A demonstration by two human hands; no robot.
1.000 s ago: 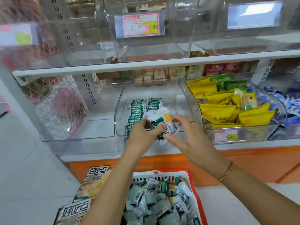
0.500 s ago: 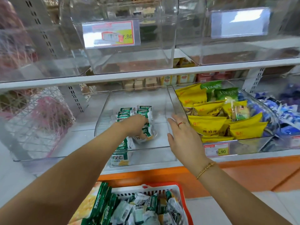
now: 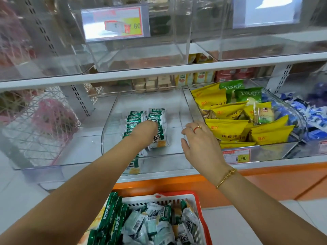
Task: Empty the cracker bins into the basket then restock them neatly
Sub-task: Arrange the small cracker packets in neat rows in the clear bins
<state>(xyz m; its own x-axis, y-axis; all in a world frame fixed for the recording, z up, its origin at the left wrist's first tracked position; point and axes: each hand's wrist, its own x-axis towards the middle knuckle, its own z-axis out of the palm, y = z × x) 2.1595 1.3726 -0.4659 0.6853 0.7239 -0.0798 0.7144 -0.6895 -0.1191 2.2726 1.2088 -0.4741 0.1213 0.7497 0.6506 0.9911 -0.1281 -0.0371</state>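
Two hands are up at the lower shelf (image 3: 265,164). The left hand (image 3: 147,128) is inside the clear middle bin (image 3: 106,135), on top of the green-and-white cracker packs (image 3: 156,114). We see only its back and wrist, with the fingers hidden beyond, so we cannot tell whether it grips a pack or only presses on them. The packs stand on edge in two short rows running front to back in the left half of the bin, and at the near end one lies flatter, face up, just beside the hand. The right hand (image 3: 201,144) is held open at the bin's right front corner, fingers loose and a little spread, holding nothing; we cannot tell whether its fingertips touch the wall. It wears a red ring (image 3: 197,129), with a gold bracelet (image 3: 226,177) at the wrist. Right of the bin, a second bin holds yellow bags (image 3: 228,127), with green ones behind them and a tag (image 3: 237,156) reading 9.90 on its front. Blue packets (image 3: 316,119) lie farther right. Below the shelf's orange base, the red basket (image 3: 177,193) is heaped with more of the same packs, and larger green bags (image 3: 111,214) stand at its left edge. Above, we see more clear bins on the upper shelf.
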